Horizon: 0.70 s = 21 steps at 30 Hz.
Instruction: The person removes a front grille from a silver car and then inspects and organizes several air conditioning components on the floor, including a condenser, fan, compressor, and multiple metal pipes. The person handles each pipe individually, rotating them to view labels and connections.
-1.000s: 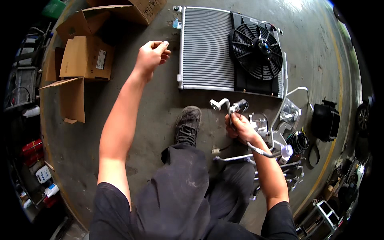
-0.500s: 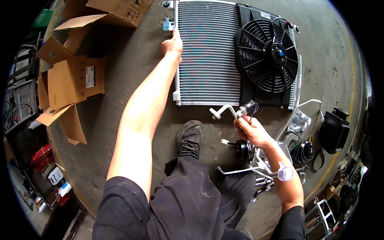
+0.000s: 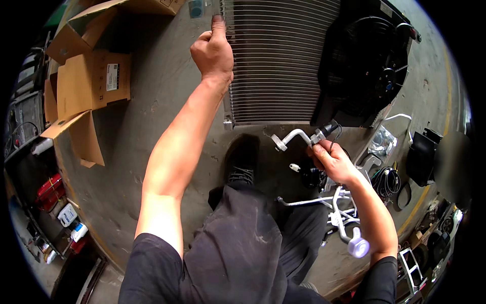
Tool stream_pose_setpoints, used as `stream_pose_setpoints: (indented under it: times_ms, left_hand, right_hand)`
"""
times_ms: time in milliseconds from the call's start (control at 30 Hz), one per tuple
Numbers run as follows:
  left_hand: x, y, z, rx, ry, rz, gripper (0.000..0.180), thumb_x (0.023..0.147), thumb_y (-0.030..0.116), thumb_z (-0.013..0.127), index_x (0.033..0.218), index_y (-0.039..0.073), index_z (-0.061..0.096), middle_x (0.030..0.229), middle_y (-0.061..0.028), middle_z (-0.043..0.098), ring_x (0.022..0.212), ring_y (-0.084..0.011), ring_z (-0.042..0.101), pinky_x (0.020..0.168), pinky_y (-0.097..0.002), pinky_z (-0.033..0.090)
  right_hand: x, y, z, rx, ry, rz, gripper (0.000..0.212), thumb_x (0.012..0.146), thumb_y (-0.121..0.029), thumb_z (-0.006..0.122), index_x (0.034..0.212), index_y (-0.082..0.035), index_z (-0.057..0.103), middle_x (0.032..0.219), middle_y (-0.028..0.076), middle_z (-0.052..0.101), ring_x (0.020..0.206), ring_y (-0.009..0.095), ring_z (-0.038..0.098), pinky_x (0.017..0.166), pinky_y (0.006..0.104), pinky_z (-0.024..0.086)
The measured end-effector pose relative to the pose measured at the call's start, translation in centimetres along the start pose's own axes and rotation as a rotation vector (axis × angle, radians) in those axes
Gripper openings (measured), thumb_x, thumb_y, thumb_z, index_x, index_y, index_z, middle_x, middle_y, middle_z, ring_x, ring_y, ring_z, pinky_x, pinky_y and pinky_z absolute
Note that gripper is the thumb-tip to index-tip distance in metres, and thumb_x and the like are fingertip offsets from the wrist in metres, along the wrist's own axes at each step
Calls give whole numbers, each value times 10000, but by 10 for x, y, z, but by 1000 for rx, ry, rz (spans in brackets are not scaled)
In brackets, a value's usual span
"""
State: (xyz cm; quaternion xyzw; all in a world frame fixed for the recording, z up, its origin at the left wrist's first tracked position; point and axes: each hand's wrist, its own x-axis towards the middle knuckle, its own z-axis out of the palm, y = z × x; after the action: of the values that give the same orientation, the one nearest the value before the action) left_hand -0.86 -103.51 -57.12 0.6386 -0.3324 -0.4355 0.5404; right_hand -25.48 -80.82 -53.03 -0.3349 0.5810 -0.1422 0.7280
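My left hand (image 3: 212,53) is closed round the left edge of a finned condenser (image 3: 276,66), thumb up along its frame. A black cooling fan (image 3: 362,66) is mounted on the condenser's right part. The condenser appears raised off the floor and tilted, its near edge above my shoe. In my right hand (image 3: 331,159), closed, is a bent aluminium pipe (image 3: 296,136) with a block fitting at its end. A black pressure switch (image 3: 329,129) with thin wires sits on the pipe. Below the hand, a pipe end with a translucent purple cap (image 3: 358,247) shows beside my forearm.
Under my right arm lie more metal pipes (image 3: 304,202) and a dark compressor (image 3: 310,175). Cables (image 3: 386,181), a bagged part (image 3: 382,142) and a black box-like housing (image 3: 421,159) are farther right. Opened cardboard boxes (image 3: 81,91) stand left. My shoe (image 3: 242,159) is below the condenser.
The condenser's near side has come up toward me, and it looks larger and darker. My left hand has risen with it. The pipe in my right hand has swung, its capped end lower.
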Motion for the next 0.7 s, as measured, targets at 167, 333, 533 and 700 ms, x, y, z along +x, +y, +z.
stream_pose_setpoints:
  times_ms: [167,333,533,700]
  left_hand:
    - [-29,7,-22,-135,-83,92,599,940,402,646,535,45,388,529,24,366,568,-106,319,513,-324,308]
    - [-55,1,-49,-95,-113,293,580,949,455,629,594,41,432,564,22,402,585,-95,337,520,-301,333]
    - [-88,26,-53,-205,-178,373,532,873,499,707,662,57,499,595,44,446,593,-63,372,506,-266,347]
    - [-94,37,-62,-180,-278,275,477,833,418,733,640,45,506,589,24,459,580,-72,391,499,-272,357]
  right_hand:
    - [-21,6,22,17,102,-35,312,1034,-325,493,940,-38,572,633,-62,418,548,38,369,496,229,301]
    - [-35,8,60,-143,111,50,342,1025,-356,502,956,-33,593,654,-49,439,596,63,418,541,246,339]
    - [4,26,76,-173,93,-42,350,1030,-357,491,928,-33,577,663,-18,475,588,91,427,551,272,357]
    - [22,26,81,-39,-16,-17,368,1029,-373,491,921,-36,589,715,-10,520,602,93,434,558,274,362]
